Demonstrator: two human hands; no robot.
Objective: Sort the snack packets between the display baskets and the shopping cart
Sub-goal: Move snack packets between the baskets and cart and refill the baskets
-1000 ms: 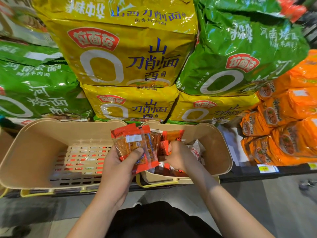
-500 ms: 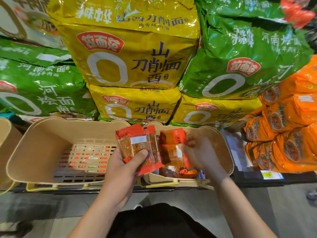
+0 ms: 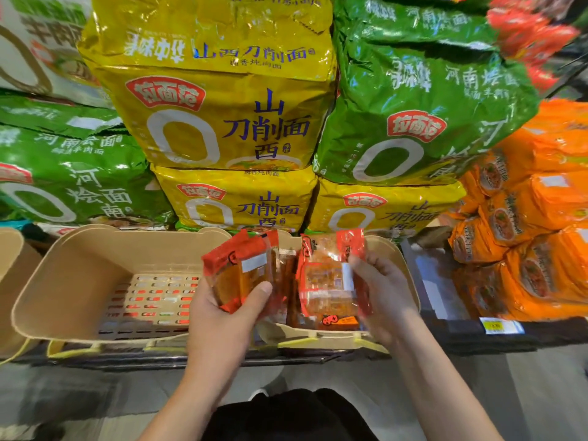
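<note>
My left hand (image 3: pixel 222 313) grips a small stack of red and orange snack packets (image 3: pixel 241 272), thumb across the front, above the gap between two beige display baskets. My right hand (image 3: pixel 381 294) holds one more red and orange packet (image 3: pixel 327 278) upright over the right basket (image 3: pixel 404 265). At the bottom of the right basket a few more packets (image 3: pixel 334 321) lie, partly hidden by the held one. The left basket (image 3: pixel 79 275) shows only its slotted floor. No shopping cart is in view.
Big yellow noodle bags (image 3: pixel 222 122) and green noodle bags (image 3: pixel 413 106) are stacked on the shelf behind the baskets. Orange packs (image 3: pixel 525 233) fill the shelf on the right. Part of a third beige basket (image 3: pixel 12 281) shows at the far left. Grey floor lies below.
My right hand reached into the right basket, took a packet and lifted it up beside the stack. My left hand kept its stack nearly still.
</note>
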